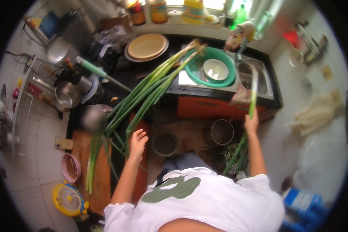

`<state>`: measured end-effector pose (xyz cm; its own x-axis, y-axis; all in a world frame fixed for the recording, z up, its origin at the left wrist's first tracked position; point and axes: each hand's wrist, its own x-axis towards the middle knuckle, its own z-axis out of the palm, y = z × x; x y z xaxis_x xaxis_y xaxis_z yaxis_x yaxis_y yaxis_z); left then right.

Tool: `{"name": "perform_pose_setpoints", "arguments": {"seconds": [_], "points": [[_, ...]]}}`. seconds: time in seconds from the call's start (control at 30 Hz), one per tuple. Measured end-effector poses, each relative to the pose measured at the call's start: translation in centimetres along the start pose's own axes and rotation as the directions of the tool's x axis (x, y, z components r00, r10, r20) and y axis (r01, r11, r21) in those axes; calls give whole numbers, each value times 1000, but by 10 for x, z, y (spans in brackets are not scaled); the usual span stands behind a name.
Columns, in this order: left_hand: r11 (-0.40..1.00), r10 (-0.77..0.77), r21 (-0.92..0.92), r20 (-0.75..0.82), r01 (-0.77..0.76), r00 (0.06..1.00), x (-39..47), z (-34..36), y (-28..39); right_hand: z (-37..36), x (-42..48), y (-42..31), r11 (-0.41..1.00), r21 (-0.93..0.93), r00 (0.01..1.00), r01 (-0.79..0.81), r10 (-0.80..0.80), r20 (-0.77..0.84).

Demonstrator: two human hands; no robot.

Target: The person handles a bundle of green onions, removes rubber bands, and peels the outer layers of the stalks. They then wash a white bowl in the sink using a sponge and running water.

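Observation:
My right hand (251, 124) grips a long green onion (253, 98) by its middle; the white end points up over the steel sink (265, 76) and the green leaves hang down at the right. My left hand (137, 144), fingers apart, holds nothing and is beside the leaf ends of a bunch of long green onions (145, 90). That bunch lies across the black counter, its roots over the rim of a green plastic basin (233, 76) holding a white bowl (215, 70). More green onion stalks (90, 174) lie on a wooden cutting board (103, 185).
A phone (63, 143), a pink bowl (64, 168) and a yellow fan (58, 200) are left of the board. On the floor stand a metal pot (222, 120) and a round container (165, 153). A mint-handled tool (92, 66) lies on the counter, near a small saucepan (66, 94).

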<state>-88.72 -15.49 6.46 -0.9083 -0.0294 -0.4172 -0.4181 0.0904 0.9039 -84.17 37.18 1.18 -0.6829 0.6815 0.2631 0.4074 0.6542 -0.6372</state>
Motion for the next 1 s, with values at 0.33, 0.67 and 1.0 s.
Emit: {"name": "perform_pose_setpoints", "arguments": {"seconds": [0.33, 0.67, 1.0], "points": [[988, -142, 60, -30, 144, 989, 46, 43, 5, 116, 211, 58, 832, -472, 835, -291, 462, 299], [947, -308, -109, -32, 303, 951, 49, 87, 14, 290, 126, -224, 518, 348, 384, 781, -839, 385], [873, -335, -370, 14, 317, 942, 14, 62, 30, 304, 114, -265, 167, 175, 56, 970, -858, 511]]}}
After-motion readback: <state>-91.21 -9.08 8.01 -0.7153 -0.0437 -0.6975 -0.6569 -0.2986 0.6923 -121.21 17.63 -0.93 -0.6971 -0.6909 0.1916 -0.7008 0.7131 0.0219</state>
